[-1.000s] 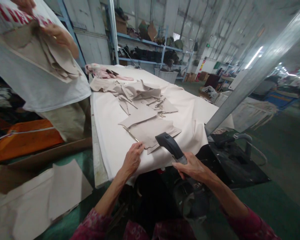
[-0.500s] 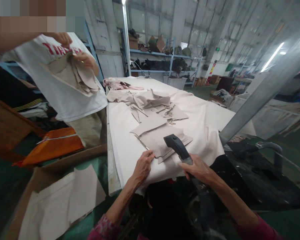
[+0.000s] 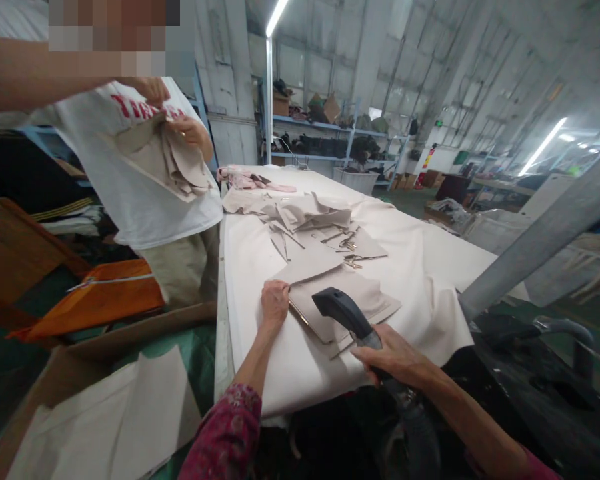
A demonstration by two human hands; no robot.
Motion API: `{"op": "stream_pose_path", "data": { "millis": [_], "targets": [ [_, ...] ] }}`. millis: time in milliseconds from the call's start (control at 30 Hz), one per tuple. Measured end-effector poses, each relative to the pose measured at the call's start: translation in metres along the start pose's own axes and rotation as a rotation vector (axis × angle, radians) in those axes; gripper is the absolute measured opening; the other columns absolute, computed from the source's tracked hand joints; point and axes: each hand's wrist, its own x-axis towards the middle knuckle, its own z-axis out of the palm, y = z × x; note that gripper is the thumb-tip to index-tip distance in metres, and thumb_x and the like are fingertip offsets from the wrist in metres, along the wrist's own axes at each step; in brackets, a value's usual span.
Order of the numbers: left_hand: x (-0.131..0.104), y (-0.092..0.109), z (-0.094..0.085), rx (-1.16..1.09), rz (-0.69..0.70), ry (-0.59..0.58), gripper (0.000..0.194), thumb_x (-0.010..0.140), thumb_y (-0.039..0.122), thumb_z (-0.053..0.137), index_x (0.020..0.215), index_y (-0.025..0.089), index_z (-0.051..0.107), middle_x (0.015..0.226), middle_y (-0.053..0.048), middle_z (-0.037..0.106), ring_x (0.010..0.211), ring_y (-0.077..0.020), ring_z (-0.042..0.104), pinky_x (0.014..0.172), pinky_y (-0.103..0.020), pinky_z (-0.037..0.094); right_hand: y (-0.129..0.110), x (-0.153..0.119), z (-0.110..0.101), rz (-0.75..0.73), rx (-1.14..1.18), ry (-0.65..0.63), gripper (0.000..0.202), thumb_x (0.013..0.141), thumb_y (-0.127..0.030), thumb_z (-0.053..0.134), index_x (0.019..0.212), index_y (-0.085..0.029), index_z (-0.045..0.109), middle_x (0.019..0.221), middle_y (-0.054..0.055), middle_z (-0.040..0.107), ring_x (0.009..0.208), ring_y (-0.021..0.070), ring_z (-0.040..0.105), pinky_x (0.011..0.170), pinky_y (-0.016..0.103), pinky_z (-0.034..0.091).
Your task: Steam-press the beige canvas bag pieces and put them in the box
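Note:
My left hand [image 3: 275, 302] is closed at the upper left corner of a beige fabric piece [image 3: 325, 300]; a thin metallic strip [image 3: 299, 313] runs along that piece's left edge, below my fingers. My right hand [image 3: 393, 353] grips the handle of a dark handheld tool [image 3: 343, 310], whose flat head hangs over the fabric. Its thick hose drops below my right wrist. Farther up the white-covered table [image 3: 260, 367] lie more beige pieces [image 3: 310, 213] and small metal parts [image 3: 350, 245].
At the left a person in a white shirt [image 3: 145, 207] holds beige pieces [image 3: 165, 157]. A carton [image 3: 75, 360] with pale panels stands lower left. A slanted metal post [image 3: 535, 230] and a black surface [image 3: 540, 380] are at right.
My left hand has moved up along the fabric's left edge, from its lower corner to its upper corner. The tool's head has shifted slightly left and down in view. The camera view has also shifted.

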Motion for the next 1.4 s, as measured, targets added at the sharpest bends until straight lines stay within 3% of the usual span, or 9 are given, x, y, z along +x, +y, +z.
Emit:
{"op": "stream_pose_path", "data": {
  "millis": [267, 433, 667, 933, 1100, 1233, 1400],
  "targets": [
    [0.009, 0.005, -0.010, -0.366, -0.231, -0.021, 0.018, 0.066, 0.031, 0.055, 0.059, 0.016, 0.062, 0.049, 0.003, 0.052, 0.050, -0.0115, 0.047, 0.052, -0.024, 0.033, -0.005, 0.030, 0.005, -0.005, 0.050, -0.033, 0.025, 0.079, -0.035, 0.055, 0.066, -0.014, 0.053, 0.047, -0.001, 0.056, 0.040, 0.0101, 0.049, 0.040, 0.018, 0.038],
    [0.008, 0.007, -0.006, -0.657, -0.377, -0.067, 0.020, 0.057, 0.034, 0.059, 0.054, 0.014, 0.057, 0.044, 0.006, 0.045, 0.044, -0.0068, 0.039, 0.047, -0.021, 0.029, -0.006, 0.047, 0.007, -0.038, 0.069, -0.048, 0.026, 0.080, -0.033, 0.054, 0.063, -0.013, 0.054, 0.048, 0.000, 0.057, 0.040, 0.0096, 0.050, 0.042, 0.018, 0.039],
    [0.005, 0.013, -0.005, -0.922, -0.533, -0.149, 0.023, 0.048, 0.034, 0.065, 0.053, 0.013, 0.056, 0.048, 0.004, 0.051, 0.046, -0.0065, 0.044, 0.046, -0.020, 0.031, -0.009, 0.074, 0.009, -0.074, 0.099, -0.021, 0.029, 0.080, -0.033, 0.054, 0.059, -0.013, 0.055, 0.046, 0.001, 0.056, 0.040, 0.0099, 0.050, 0.041, 0.019, 0.039],
    [0.006, 0.006, 0.001, -1.006, -0.647, -0.069, 0.015, 0.043, 0.025, 0.062, 0.046, 0.014, 0.053, 0.042, 0.005, 0.047, 0.042, -0.0062, 0.040, 0.040, -0.020, 0.023, -0.008, 0.064, 0.007, -0.080, 0.101, 0.091, 0.030, 0.081, -0.032, 0.053, 0.058, -0.014, 0.052, 0.046, -0.001, 0.054, 0.040, 0.0099, 0.050, 0.042, 0.019, 0.041],
    [0.005, 0.004, 0.002, -1.015, -0.650, -0.078, 0.015, 0.045, 0.026, 0.061, 0.046, 0.014, 0.054, 0.042, 0.004, 0.048, 0.042, -0.0069, 0.041, 0.041, -0.020, 0.024, -0.007, 0.054, 0.009, -0.048, 0.048, 0.038, 0.021, 0.079, -0.029, 0.055, 0.064, -0.015, 0.053, 0.048, -0.001, 0.056, 0.040, 0.0102, 0.051, 0.041, 0.019, 0.040],
    [0.003, 0.006, 0.001, -0.996, -0.619, -0.108, 0.015, 0.046, 0.027, 0.062, 0.048, 0.014, 0.055, 0.043, 0.004, 0.049, 0.043, -0.0068, 0.041, 0.042, -0.020, 0.025, -0.006, 0.066, 0.016, -0.030, 0.050, -0.008, 0.026, 0.078, -0.028, 0.054, 0.057, -0.014, 0.054, 0.044, -0.001, 0.055, 0.039, 0.0099, 0.050, 0.042, 0.019, 0.041],
    [0.000, 0.009, 0.006, -0.899, -0.584, -0.116, 0.020, 0.046, 0.031, 0.065, 0.051, 0.013, 0.057, 0.046, 0.004, 0.051, 0.043, -0.0063, 0.041, 0.043, -0.020, 0.027, -0.010, 0.083, 0.014, -0.061, 0.107, 0.083, 0.029, 0.078, -0.032, 0.055, 0.056, -0.014, 0.052, 0.042, -0.001, 0.055, 0.037, 0.0098, 0.049, 0.039, 0.019, 0.040]
  ]
}}
